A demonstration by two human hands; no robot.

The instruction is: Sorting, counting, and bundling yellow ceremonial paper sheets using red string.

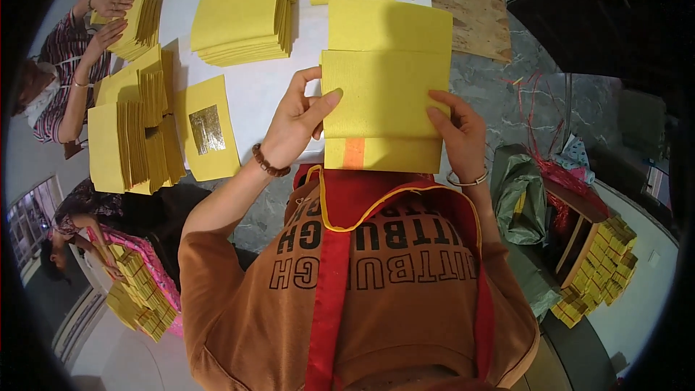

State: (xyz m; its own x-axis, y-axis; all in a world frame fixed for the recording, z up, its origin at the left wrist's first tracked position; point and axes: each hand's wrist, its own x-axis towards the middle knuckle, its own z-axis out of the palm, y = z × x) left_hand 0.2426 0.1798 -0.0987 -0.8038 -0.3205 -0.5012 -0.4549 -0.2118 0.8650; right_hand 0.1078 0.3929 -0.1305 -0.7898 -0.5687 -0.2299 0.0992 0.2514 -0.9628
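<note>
Between my two hands is a stack of yellow paper (384,94), upright in front of my chest. An orange patch (355,153) shows on its lower strip. My left hand (298,114) pinches the left edge, thumb on the front face and the other fingers partly hidden. On the opposite edge, my right hand (461,130) grips with thumb and fingers. Left of my left hand lies a flat yellow sheet (223,112) bearing a shiny gold square (207,129). Whether the held stack is bound or loose, I cannot tell.
Yellow paper piles (242,22) cover parts of the white table (177,0), with more piles (127,134) at its left edge. A co-worker's hands (112,3) touch a pile at far left; another person bends over bundles (141,282). Yellow bundles (601,268) stand at right.
</note>
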